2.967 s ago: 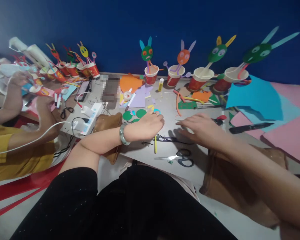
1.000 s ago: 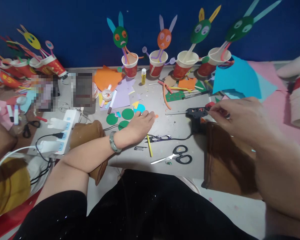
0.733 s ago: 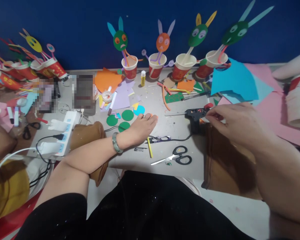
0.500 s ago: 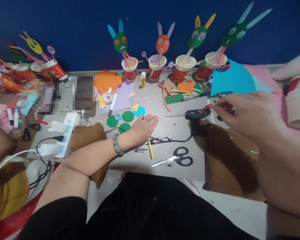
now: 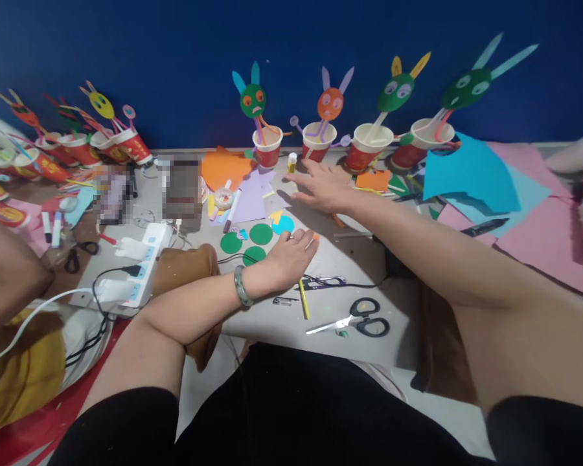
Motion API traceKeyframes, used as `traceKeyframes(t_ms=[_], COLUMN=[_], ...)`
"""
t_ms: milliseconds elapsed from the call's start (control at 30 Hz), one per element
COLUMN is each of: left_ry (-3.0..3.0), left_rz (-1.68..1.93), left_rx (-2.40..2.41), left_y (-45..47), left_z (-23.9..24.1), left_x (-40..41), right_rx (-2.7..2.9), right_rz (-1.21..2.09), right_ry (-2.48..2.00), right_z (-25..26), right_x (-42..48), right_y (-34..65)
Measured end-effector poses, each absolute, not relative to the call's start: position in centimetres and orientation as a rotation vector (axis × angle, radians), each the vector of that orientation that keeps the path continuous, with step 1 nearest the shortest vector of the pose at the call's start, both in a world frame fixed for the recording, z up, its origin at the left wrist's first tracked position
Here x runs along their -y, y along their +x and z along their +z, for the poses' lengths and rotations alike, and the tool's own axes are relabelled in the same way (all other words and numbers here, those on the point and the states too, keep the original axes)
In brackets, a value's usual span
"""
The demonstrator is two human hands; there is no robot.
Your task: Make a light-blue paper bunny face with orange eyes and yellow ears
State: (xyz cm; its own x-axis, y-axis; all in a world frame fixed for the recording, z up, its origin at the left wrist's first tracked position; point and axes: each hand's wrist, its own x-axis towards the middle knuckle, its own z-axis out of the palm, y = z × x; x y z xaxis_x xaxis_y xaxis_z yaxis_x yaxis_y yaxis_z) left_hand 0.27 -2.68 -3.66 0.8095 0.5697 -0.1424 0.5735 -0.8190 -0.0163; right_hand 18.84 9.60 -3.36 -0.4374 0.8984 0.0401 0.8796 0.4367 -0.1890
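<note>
My left hand (image 5: 291,255) rests on the grey table (image 5: 320,310) with its fingers loosely curled, next to green paper circles (image 5: 261,233) and a small orange bit at its fingertips. A grey bangle sits on that wrist. My right hand (image 5: 320,184) is stretched far forward, palm down, fingers spread and empty. It lies over the table near the yellow glue stick (image 5: 292,162) and the red paper cups (image 5: 267,146) holding paper bunny figures. My right forearm hides the glue gun.
Black scissors (image 5: 359,317), a yellow straw (image 5: 304,298) and small snips (image 5: 323,282) lie near the front edge. A white power strip (image 5: 138,262) with cables is at left. Blue paper (image 5: 471,175) and pink paper (image 5: 539,239) sheets cover the right. Another person's arm (image 5: 10,278) is at far left.
My right hand has left the glue gun at the right and reached forward and left toward the glue stick and cups. My left hand has stayed put.
</note>
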Motion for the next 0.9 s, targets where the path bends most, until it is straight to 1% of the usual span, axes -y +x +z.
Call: traceKeyframes(t_ms=[200, 367, 467, 567, 633, 700, 767, 900], left_ry=[2.913, 2.897, 2.906, 2.914, 2.908, 2.898, 2.89, 2.878], left_rz=[-0.24, -0.243, -0.2, -0.127, -0.105, -0.115, -0.136, -0.173], left_rx=[-0.939, -0.949, -0.942, -0.878, -0.827, -0.799, -0.793, -0.797], left_y=[0.4, 0.4, 0.2, 0.0, -0.1, -0.1, -0.1, 0.1], left_z=[-3.3, -3.4, -3.3, -3.1, -3.0, -2.8, -2.7, -2.7], left_x=[2.6, 2.6, 2.7, 3.0, 3.2, 3.3, 3.5, 3.6], right_rx=[2.519, 2.33, 2.248, 2.215, 2.189, 2.141, 2.133, 2.175], right_rz=[0.309, 0.207, 0.152, 0.29, 0.439, 0.517, 0.559, 0.546], right_ry=[-1.719, -1.791, -1.723, -1.576, -1.556, -1.568, -1.553, -1.51], right_z=[-3.7, -3.0, -2.0, -0.8, -0.3, -0.1, -0.1, 0.4], right_x=[-11.5, -11.2, -9.4, -6.0, -3.4, -1.4, -0.2, 0.4], right_y=[16.5, 16.9, 18.4, 19.9, 20.7, 21.5, 22.1, 22.8])
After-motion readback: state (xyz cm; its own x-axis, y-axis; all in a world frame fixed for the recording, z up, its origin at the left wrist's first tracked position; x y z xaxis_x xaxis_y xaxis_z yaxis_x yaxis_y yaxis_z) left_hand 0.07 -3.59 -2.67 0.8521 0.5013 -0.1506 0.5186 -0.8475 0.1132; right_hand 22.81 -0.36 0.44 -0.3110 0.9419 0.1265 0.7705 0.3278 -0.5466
